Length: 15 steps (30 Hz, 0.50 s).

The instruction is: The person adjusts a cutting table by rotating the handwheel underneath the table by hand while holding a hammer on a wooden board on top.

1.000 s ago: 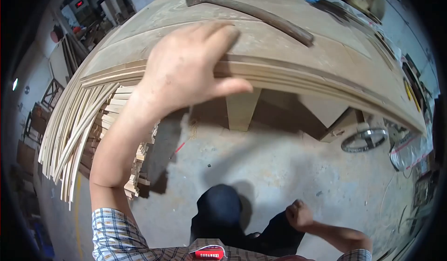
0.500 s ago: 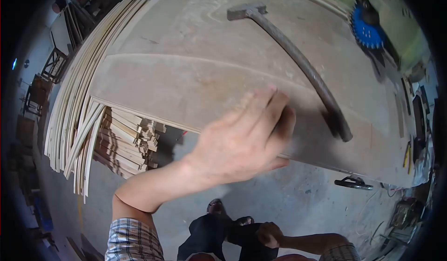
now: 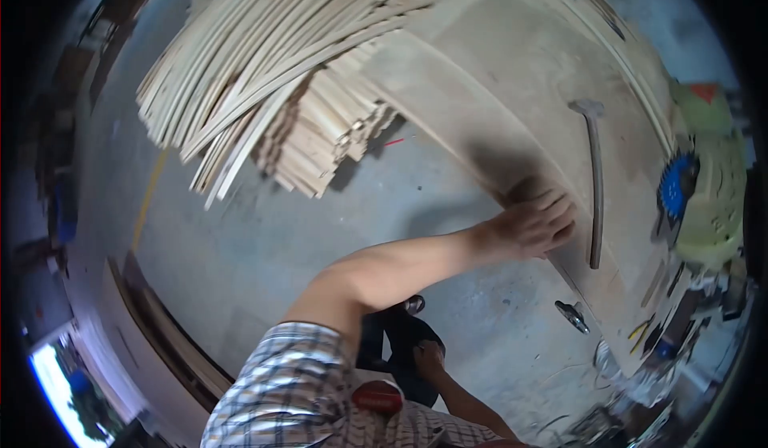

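My left hand point(image 3: 540, 222) reaches over the near edge of a plywood-topped table point(image 3: 512, 56). Its fingers are curled in, slightly blurred, and whatever they may hold is hidden. Just right of it lies a hammer point(image 3: 595, 184), its head at the far end and its handle toward me; the hand is not around the handle. My right hand point(image 3: 430, 358) rests low by my dark trousers, fingers curled, their inner side out of sight.
Long wooden strips point(image 3: 240, 64) and a stack of short wood pieces point(image 3: 320, 136) lie at left. A blue saw blade point(image 3: 678, 184) is mounted by a green machine point(image 3: 712, 208) at right. A dark metal handle point(image 3: 572, 317) juts below the table edge. Pliers point(image 3: 638, 334) lie nearby.
The view has swung left, so the table and hammer appear farther right. My left hand has gone from raised in front of the camera to lower, beside the hammer handle. My right hand stays low.
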Available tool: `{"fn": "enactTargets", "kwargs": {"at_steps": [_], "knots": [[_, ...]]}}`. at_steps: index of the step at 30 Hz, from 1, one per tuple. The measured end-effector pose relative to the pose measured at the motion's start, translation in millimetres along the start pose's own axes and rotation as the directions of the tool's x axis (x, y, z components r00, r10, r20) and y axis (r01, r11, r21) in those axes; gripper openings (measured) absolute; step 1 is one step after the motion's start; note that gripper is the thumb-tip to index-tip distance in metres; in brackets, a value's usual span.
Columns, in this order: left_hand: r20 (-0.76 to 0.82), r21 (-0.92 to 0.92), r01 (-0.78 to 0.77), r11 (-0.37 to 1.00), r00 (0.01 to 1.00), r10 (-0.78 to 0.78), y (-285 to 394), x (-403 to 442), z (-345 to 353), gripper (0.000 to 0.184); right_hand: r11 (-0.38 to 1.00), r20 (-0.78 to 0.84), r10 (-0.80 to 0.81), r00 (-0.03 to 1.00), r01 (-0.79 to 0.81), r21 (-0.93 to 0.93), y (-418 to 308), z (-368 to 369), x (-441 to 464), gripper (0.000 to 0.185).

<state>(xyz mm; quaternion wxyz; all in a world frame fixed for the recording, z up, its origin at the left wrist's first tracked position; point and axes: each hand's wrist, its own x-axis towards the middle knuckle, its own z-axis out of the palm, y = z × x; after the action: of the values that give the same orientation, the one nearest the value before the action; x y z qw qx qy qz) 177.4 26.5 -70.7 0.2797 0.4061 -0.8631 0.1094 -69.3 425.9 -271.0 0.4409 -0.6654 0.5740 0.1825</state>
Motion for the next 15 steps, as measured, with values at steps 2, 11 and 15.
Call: {"fn": "enactTargets", "kwargs": {"at_steps": [2, 11, 15], "knots": [[0.055, -0.180, 0.026, 0.983, 0.998, -0.016, 3, 1, -6, 0.065, 0.995, 0.067, -0.039, 0.997, 0.033, 0.098, -30, -14, -21, 0.036], [0.139, -0.353, 0.357, 0.865, 0.934, -0.330, 39, -124, -56, 0.024, 0.982, 0.040, -0.111, 0.993, 0.104, 0.159, -73, -85, -45, 0.042], [0.698, -0.167, 0.836, 0.522, 0.475, -0.536, 68, -376, -94, 0.026, 0.976, 0.062, 0.026, 0.998, -0.039, 0.213, -56, -99, -40, 0.035]]}}
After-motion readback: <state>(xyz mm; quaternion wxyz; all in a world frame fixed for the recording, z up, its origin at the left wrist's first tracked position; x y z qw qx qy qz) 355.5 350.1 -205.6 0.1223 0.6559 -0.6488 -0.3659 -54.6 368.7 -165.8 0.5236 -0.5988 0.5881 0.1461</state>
